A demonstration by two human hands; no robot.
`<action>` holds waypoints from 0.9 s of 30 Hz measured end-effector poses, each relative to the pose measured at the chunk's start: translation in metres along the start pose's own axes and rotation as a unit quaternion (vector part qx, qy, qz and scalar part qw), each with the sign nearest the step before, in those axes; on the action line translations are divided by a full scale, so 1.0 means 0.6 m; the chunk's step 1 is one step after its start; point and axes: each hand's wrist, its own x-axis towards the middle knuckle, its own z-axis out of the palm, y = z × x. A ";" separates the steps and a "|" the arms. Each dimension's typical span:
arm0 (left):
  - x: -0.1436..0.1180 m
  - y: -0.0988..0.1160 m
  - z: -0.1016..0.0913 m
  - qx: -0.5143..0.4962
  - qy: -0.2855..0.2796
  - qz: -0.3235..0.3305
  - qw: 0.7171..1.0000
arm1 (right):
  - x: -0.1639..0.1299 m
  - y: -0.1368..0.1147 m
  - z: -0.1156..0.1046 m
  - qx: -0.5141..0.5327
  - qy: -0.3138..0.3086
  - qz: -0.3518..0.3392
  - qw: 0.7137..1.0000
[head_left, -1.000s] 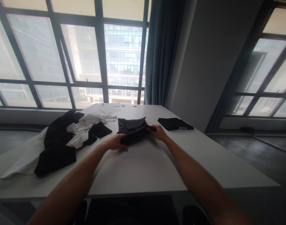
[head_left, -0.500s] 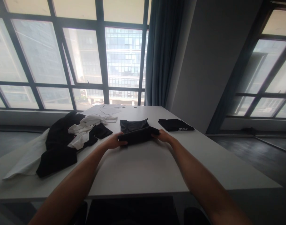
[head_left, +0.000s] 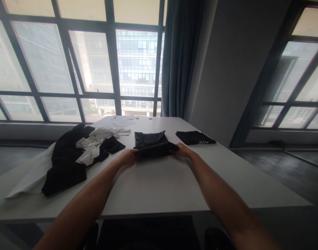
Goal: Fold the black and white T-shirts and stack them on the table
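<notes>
The folded black garment (head_left: 155, 147) lies crosswise between both hands; the left hand (head_left: 128, 157) pinches its left end, the right hand (head_left: 183, 150) its right end, equally near.

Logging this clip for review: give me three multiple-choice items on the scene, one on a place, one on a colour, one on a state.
1. Where does the pile of loose clothes lie on the table?
A its left part
B its right edge
C under it

2. What colour is the garment between the hands?
A white
B black
C red

3. How is the garment beyond the right hand?
A hanging
B crumpled
C folded flat

A: the pile sits left of the left hand.
B: dark cloth.
C: the folded shirt lies flat.
</notes>
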 end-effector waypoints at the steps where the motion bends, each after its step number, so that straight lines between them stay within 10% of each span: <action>1: 0.002 0.000 -0.003 -0.007 0.013 -0.001 1.000 | 0.000 -0.002 -0.004 0.012 0.014 0.003 1.000; 13: -0.018 0.071 -0.052 -0.305 0.162 0.044 0.938 | -0.015 -0.067 -0.032 0.286 0.176 -0.036 0.941; 23: -0.046 0.079 -0.086 -0.330 -0.157 -0.003 0.931 | -0.011 -0.072 -0.011 0.179 0.119 -0.034 0.976; 27: -0.056 0.076 -0.107 -0.325 -0.184 0.000 0.928 | 0.003 -0.085 0.014 0.144 0.172 -0.064 0.973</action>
